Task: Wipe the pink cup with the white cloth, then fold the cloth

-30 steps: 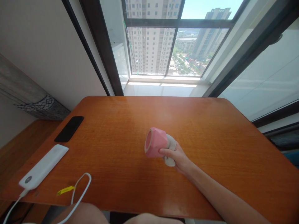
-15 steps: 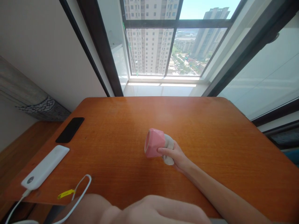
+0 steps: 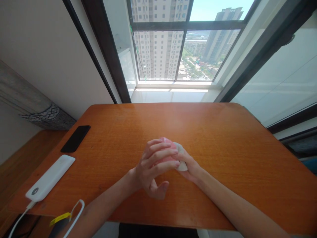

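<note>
A pink faceted cup lies on its side near the middle of the wooden table, with a white cloth at its base end. My right hand grips the cloth and the cup's base from the right. My left hand reaches in from the left, its fingers curled over the cup's front and mouth, hiding most of it. The thumb hangs free below.
A black phone lies at the table's left edge. Nearer me on the left sits a white power bank with a white cable and a yellow tag. Large windows stand beyond the table's far edge.
My left hand has come up from the bottom of the view and closed its fingers over the pink cup. My right hand has stayed on the cloth and cup.
</note>
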